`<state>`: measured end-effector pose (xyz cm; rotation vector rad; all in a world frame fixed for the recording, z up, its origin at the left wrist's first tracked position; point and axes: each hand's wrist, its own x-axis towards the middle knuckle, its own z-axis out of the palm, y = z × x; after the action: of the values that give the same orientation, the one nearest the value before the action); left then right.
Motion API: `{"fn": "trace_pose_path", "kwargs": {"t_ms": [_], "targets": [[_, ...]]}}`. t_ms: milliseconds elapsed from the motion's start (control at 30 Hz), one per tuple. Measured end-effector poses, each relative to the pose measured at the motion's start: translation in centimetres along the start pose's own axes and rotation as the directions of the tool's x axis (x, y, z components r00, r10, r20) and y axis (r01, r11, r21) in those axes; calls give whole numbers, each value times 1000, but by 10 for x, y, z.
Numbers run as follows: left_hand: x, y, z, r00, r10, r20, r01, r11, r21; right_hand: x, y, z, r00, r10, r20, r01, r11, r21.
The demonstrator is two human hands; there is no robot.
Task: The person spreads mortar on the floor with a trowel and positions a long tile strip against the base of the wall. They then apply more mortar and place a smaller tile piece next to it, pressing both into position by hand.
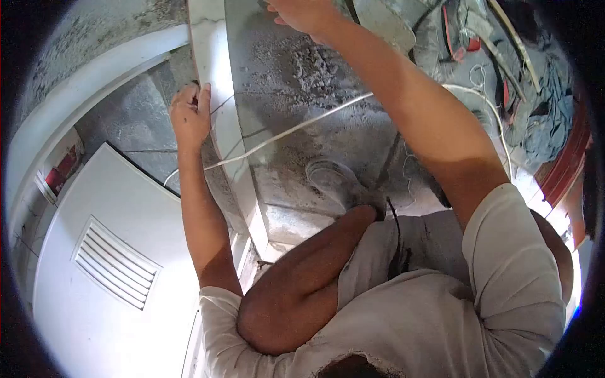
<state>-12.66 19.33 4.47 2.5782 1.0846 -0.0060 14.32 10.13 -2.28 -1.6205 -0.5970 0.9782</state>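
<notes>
My left hand [191,116] is at the left edge of a long white stone strip [217,60] on the floor. Its thumb lies along the strip, and the other fingers are curled at the edge with a dark gap between. My right hand [305,14] reaches to the top of the view, over rough grey mortar [315,69]. Its fingers look bent, but the frame edge cuts them off and hides anything they hold. A thin white cable [302,124] crosses over the strip below my left hand.
A white door panel [63,271] with a slatted vent [118,261] stands at lower left, beside a curved white frame [94,85]. Tools and cloths [548,132] are heaped at upper right. My sandalled foot [334,179] rests on the dusty floor right of the strip.
</notes>
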Motion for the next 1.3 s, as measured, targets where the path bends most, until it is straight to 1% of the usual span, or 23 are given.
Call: {"fn": "trace_pose_path", "kwargs": {"t_ms": [67, 100, 167, 200, 267, 300, 367, 400, 467, 500, 567, 600, 633, 667, 700, 767, 800, 833, 967, 1100, 1167, 1233, 1300], "targets": [[1, -6, 2, 1000, 3, 21, -3, 1000, -7, -18, 6, -10, 998, -24, 61, 21, 998, 56], [1, -5, 2, 1000, -3, 23, 3, 1000, -21, -25, 9, -12, 999, -17, 52, 14, 998, 63], [-1, -1, 3, 1000, -3, 13, 3, 1000, 14, -36, 13, -16, 997, -64, -32, 60, 994, -94], [0, 2, 3, 1000, -9, -11, 9, 999, 43, -41, 5, -26, 997, -71, -36, 67, 993, -94], [0, 5, 4, 1000, -19, -18, 20, 999, 42, -54, -17, -47, 980, 89, 177, -79, 995, -61], [0, 6, 4, 999, -33, -21, 34, 999, 43, -56, -17, -47, 981, 82, 174, -73, 996, -58], [0, 8, 3, 999, -26, -23, 27, 998, 49, -59, -12, -43, 984, 131, 120, -132, 991, 2], [1, 8, 2, 1000, -22, -20, 23, 998, 51, -59, -3, -39, 987, 116, 115, -117, 993, 5], [0, 5, 4, 999, -34, -24, 35, 998, 50, -58, 19, -30, 997, -28, -72, 25, 999, -48], [1, 6, 4, 998, -53, -17, 54, 998, 44, -58, 19, -32, 996, -43, -77, 40, 998, -47], [0, 7, 2, 999, -43, -20, 45, 996, 76, -61, 17, -37, 999, 9, -50, -11, 999, -48], [0, 9, 2, 999, -42, -10, 43, 993, 106, -62, 15, -40, 998, -13, -54, 10, 999, -49], [-1, 10, 2, 999, -35, -29, 37, 993, 109, -65, 13, -43, 999, 16, -38, -18, 999, -49], [-2, 12, 3, 999, -25, -40, 31, 985, 172, -66, 11, -45, 999, 44, -23, -45, 998, -51], [-2, 14, 3, 999, -17, -50, 28, 972, 234, -67, 11, -45, 999, 25, -26, -27, 998, -52], [-5, 17, 5, 997, -14, -71, 33, 962, 269, -69, 10, -43, 998, 62, -19, -63, 996, -70], [-5, 23, 5, 998, 20, -64, 0, 954, 301, -71, 8, -44, 999, 46, -17, -48, 996, -73], [-7, 30, 5, 997, 51, -53, -30, 943, 331, -74, 5, -44, 997, 71, -5, -71, 996, -45], [-9, 35, 7, 997, 3, -76, 21, 948, 316, -82, 0, -43, 994, 102, 25, -102, 995, -9], [-15, 31, 17, 991, 11, -137, 34, 945, 325, -91, -2, -42, 994, 86, 72, -85, 996, -12], [-11, 37, 17, 980, 86, -179, -25, 949, 315, -90, -1, -42, 990, 108, 90, -103, 993, -57], [-9, 42, 17, 981, 72, -178, -4, 935, 355, -92, -2, -40, 990, 106, 93, -98, 991, -88], [-5, 50, 19, 987, -65, -146, 122, 895, 429, -91, -2, -38, 991, 105, 88, -94, 988, -120]]}}
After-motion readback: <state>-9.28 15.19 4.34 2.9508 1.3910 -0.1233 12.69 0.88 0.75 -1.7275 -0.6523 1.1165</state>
